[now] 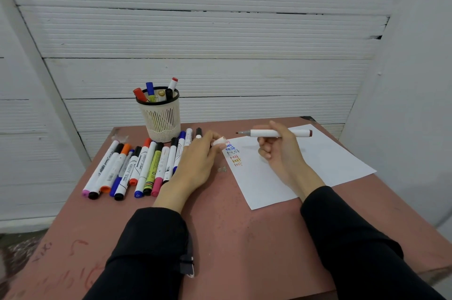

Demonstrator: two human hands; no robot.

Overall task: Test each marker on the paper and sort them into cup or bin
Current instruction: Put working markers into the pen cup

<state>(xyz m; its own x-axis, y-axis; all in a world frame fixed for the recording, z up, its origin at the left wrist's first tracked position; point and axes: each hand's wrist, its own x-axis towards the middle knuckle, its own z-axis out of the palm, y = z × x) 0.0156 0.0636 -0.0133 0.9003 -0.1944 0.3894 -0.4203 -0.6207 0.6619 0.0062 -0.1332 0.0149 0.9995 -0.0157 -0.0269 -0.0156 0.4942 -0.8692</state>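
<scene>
From the head view, the right hand point(276, 150) sits right of the middle of the frame. Its fingers are curled round a white marker point(274, 133) and hold it flat in the air above the paper point(318, 160). The dark red tip points left and does not touch the paper. The left hand point(198, 162) is in the middle of the frame, and its fingertips pinch the cap point(219, 141) just by the paper's top left corner.

Small words in a few colors run down that corner of the paper. A row of markers point(137, 167) lies at the middle left, and the cup point(161, 116) above them already has some markers in it. I see no bin.

The step looks like this: the cap is off, and the test comes next. The tip needs to tilt down to a bare spot under the last word and draw a short line.
</scene>
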